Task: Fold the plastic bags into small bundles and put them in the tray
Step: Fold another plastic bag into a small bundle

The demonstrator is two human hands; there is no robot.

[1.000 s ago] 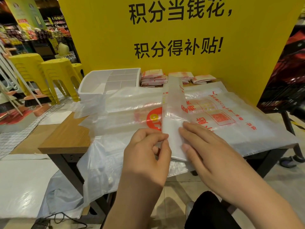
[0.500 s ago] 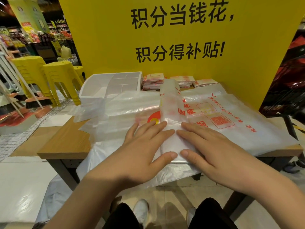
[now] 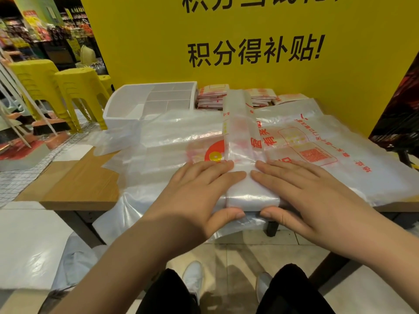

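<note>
A shop, most likely a supermarket: dim shelves crowded with colourful packaged goods (image 3: 36,30) fill the far left, a tall yellow promotional board with black Chinese lettering (image 3: 145,48) rises behind a wooden table (image 3: 86,184), stacked yellow plastic stools (image 3: 79,87) stand beside it, and translucent carrier bags printed in red with a logo and QR code (image 3: 317,155) cover the tabletop

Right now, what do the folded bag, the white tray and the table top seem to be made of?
Folded bag: thin plastic film, glossy and translucent; red print shows through its layers.
White tray: probably rigid plastic, smooth, semi-matte; moulded dividers.
Table top: wood-look board, matte; grain lines show, though possibly laminate.
</note>
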